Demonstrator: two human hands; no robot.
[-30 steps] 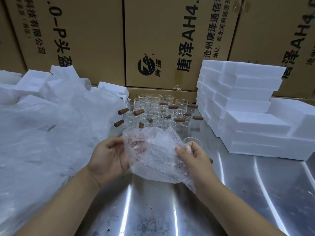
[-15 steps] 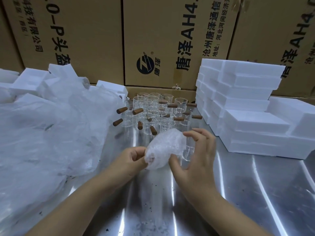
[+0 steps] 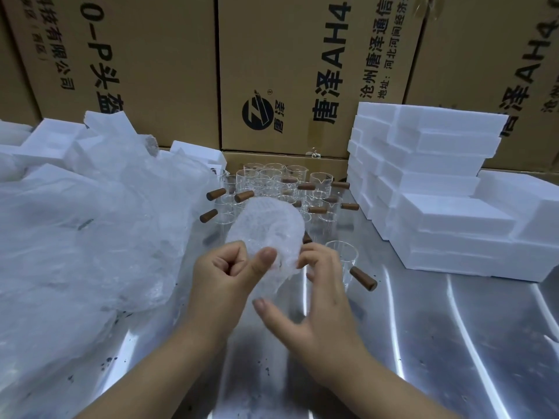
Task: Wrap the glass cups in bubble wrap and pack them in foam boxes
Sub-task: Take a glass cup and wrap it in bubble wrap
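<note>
The bubble wrap bundle (image 3: pixel 266 225) hides whatever it holds. The right grip (image 3: pixel 317 300) is motion-blurred. Plastic sheeting (image 3: pixel 90 237) half-buries the left foam boxes (image 3: pixel 51 140); cartons (image 3: pixel 302 71) run past the top edge.

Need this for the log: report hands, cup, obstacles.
Left hand pinches bubble-wrap bundle. Right hand open, fingertips touching it. Bare glass cup close behind right hand.

Printed cardboard cartons (image 3: pixel 169 71) stacked at back w/ black txt, shiny steel table (image 3: pixel 453 343) in front

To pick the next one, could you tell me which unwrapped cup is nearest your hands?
The lone cup beside the right hand, handle pointing right, apart from the cluster.
</note>
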